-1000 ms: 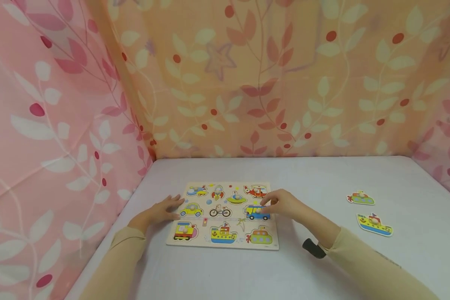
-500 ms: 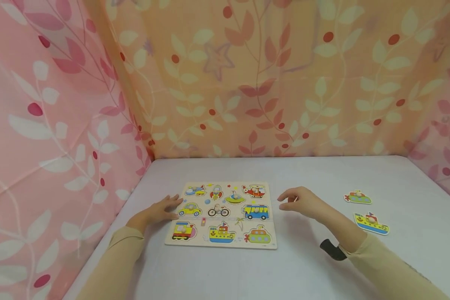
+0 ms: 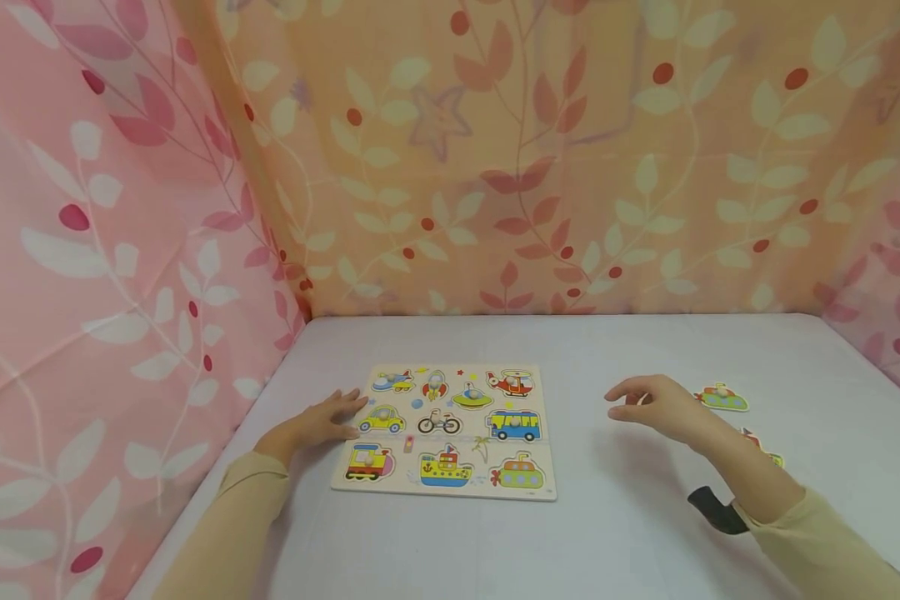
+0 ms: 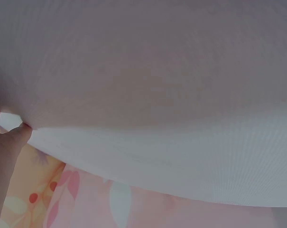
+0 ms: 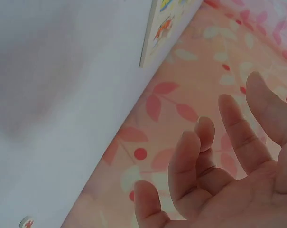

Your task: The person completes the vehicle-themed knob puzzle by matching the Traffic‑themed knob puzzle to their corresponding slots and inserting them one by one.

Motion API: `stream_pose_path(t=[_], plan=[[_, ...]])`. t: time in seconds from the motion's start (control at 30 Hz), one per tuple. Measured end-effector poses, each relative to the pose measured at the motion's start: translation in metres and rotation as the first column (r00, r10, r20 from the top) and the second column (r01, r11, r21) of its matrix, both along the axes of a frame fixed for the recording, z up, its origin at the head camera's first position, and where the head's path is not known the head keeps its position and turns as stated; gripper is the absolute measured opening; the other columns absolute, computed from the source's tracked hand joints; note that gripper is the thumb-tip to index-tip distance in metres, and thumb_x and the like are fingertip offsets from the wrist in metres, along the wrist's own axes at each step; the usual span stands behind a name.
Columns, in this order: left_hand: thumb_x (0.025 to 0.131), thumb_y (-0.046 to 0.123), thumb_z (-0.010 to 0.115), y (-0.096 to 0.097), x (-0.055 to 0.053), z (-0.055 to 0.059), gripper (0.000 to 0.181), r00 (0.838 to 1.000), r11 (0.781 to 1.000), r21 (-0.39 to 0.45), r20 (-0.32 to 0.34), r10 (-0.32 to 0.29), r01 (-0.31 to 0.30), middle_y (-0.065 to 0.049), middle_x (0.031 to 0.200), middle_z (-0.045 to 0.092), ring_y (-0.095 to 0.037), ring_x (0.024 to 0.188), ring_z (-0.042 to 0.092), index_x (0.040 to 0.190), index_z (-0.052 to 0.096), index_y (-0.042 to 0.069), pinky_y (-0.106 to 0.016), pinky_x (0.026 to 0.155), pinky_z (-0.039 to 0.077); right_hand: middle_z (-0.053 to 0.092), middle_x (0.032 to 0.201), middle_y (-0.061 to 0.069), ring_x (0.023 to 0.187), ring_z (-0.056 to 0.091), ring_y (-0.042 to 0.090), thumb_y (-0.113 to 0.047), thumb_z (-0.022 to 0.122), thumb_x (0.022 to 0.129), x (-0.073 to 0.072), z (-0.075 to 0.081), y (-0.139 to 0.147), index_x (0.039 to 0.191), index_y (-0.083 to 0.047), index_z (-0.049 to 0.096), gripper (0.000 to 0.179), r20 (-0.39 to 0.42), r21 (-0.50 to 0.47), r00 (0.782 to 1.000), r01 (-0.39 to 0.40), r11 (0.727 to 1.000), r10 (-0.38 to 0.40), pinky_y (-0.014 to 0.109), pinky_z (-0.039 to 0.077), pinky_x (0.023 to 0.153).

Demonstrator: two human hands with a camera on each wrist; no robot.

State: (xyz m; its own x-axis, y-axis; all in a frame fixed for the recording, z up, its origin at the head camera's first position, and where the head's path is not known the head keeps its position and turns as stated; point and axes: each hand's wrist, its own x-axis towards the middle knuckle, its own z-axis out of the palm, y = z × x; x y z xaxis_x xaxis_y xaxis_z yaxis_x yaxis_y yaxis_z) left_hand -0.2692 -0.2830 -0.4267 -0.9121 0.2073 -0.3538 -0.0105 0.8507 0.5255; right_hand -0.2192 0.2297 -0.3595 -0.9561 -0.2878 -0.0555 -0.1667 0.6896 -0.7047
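Observation:
A wooden knob puzzle board (image 3: 402, 483) with vehicle pictures lies on the white table. My left hand (image 3: 318, 423) rests at its left edge, fingers spread; only its thumb and a finger show in the left wrist view. To the right of the board hovers my right hand (image 3: 663, 408), with loosely curved fingers and nothing in them. The knobbed bus piece (image 3: 513, 427) sits in the board, level with its slot. Beyond my right hand lie a submarine piece (image 3: 723, 397) and a ship piece (image 3: 776, 459), which my wrist partly hides. Matching ship and submarine pictures on the board have no knobs.
Patterned cloth (image 3: 495, 167) hangs behind the table and along its left side. A black device (image 3: 717, 510) is strapped to my right wrist. The board's corner (image 5: 155, 42) shows at the top of the right wrist view.
My right hand has let go of the bus piece and moved right, away from the board toward the loose pieces. My left hand stays at the board's left edge.

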Motion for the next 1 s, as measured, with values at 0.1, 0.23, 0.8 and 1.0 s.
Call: stream_pose_path(t=[0.1, 0.23, 0.8, 1.0], plan=[[0.087, 0.038, 0.07, 0.0, 0.0, 0.001, 0.074, 1.0, 1.0, 0.0, -0.003, -0.004, 0.004, -0.006, 0.162, 0.016, -0.038, 0.147, -0.004, 0.151, 0.037, 0.023, -0.072, 0.106, 0.002, 0.056, 0.092, 0.008, 0.08, 0.05, 0.022, -0.021, 0.073, 0.088, 0.002, -0.002, 0.01, 0.112, 0.002, 0.068, 0.033, -0.019, 0.002, 1.0, 0.012, 1.0, -0.012, 0.033, 0.044, 0.062], [0.087, 0.038, 0.07, 0.0, 0.0, 0.0, 0.073, 1.0, 1.0, -0.004, -0.01, -0.017, 0.017, -0.007, 0.162, 0.016, -0.039, 0.146, -0.004, 0.151, 0.037, 0.021, -0.072, 0.106, 0.002, 0.058, 0.099, 0.013, 0.082, 0.053, 0.022, -0.02, 0.072, 0.088, 0.006, -0.004, 0.022, 0.112, 0.003, 0.067, 0.034, -0.027, 0.01, 1.0, 0.01, 1.0, -0.009, 0.034, 0.046, 0.064], [0.088, 0.039, 0.069, 0.0, -0.001, -0.002, 0.074, 0.999, 0.999, -0.033, -0.024, -0.038, 0.037, -0.007, 0.162, 0.016, -0.039, 0.147, -0.004, 0.151, 0.036, 0.021, -0.072, 0.107, 0.001, 0.062, 0.106, 0.017, 0.094, 0.056, 0.035, -0.018, 0.077, 0.083, 0.025, -0.017, 0.071, 0.108, 0.001, 0.07, 0.032, -0.196, 0.138, 0.981, 0.03, 0.99, -0.002, 0.041, 0.046, 0.072], [0.088, 0.037, 0.069, 0.001, 0.0, -0.002, 0.073, 0.999, 0.999, -0.03, -0.022, -0.031, 0.031, -0.008, 0.161, 0.016, -0.04, 0.146, -0.003, 0.151, 0.036, 0.019, -0.072, 0.107, 0.002, 0.064, 0.114, 0.023, 0.1, 0.056, 0.043, -0.021, 0.076, 0.085, 0.022, -0.024, 0.093, 0.11, 0.0, 0.068, 0.034, -0.146, 0.149, 0.989, 0.047, 0.988, -0.025, 0.053, 0.048, 0.075]])
